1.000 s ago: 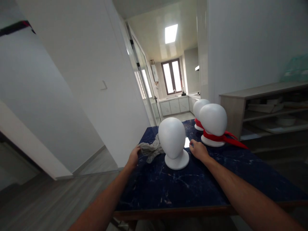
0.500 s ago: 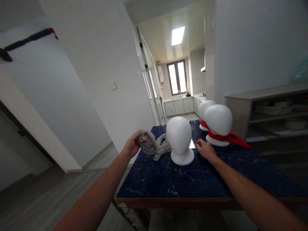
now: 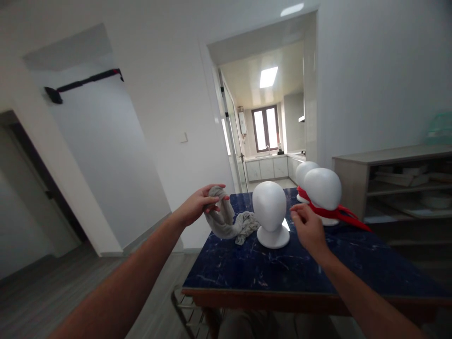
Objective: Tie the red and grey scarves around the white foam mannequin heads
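Observation:
My left hand (image 3: 203, 203) grips a grey scarf (image 3: 221, 223) at the table's left side, its fingers closed round a raised loop. The rest of the scarf lies bunched on the tabletop beside a white foam mannequin head (image 3: 269, 207) standing upright. To the right of that head is my right hand (image 3: 308, 226), fingers curled in and closed, with no cloth visible in them. Behind it stands a second mannequin head (image 3: 323, 188) with a red scarf (image 3: 348, 216) around its neck, one end trailing right. A third head (image 3: 305, 172) is partly hidden behind the second, also with red cloth at its neck.
The dark blue marbled table (image 3: 268, 278) has a wooden front edge. A shelf unit (image 3: 388, 157) holding trays stands at the right. Beyond the table a doorway opens to a kitchen. A metal rack (image 3: 190, 313) shows under the table's left corner.
My left hand has raised the scarf loop, which now hangs longer from its fingers. My right hand is a little nearer, fingers still curled. The camera view has tilted upward.

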Motion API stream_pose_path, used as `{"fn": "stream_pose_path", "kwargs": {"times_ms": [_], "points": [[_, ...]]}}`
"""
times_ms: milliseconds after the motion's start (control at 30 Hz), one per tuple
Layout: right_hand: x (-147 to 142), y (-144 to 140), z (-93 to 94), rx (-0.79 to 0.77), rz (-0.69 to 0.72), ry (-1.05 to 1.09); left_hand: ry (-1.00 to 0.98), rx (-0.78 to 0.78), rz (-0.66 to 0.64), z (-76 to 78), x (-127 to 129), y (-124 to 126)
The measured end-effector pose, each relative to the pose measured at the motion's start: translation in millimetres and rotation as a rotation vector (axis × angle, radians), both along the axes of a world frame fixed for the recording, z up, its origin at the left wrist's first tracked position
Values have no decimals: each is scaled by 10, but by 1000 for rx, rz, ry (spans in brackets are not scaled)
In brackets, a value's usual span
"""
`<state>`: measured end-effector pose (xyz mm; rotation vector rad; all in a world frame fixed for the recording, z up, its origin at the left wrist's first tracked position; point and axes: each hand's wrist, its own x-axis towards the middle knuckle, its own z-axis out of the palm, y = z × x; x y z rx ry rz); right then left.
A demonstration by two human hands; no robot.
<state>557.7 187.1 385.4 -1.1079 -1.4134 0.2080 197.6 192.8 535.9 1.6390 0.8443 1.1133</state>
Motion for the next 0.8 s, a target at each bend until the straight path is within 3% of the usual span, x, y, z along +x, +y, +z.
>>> {"fn": "stream_pose_path", "kwargs": {"times_ms": [100,267,367,467,533,633,800], "points": [[-458,-220,138,-125,314,-141,60,-71,-118,139,1,-176],[-1165,-132,348,-122,661,-12,185,-191,-251,332,105,-490],[-1336,12,534,-274,948,-68,266,-187,-284,421,129,-609],[-1229,123,746,-479,1132,-38,323,-152,-267,498,16,-656],[-1051,172,899,-519,1174,45,373,-123,-230,545,-108,-660],[-749,219,1164,-446,1143,72,527,-72,-151,619,-254,-635],[-384,214,1716,-343,964,-283,733,68,23,805,-244,-485]]}}
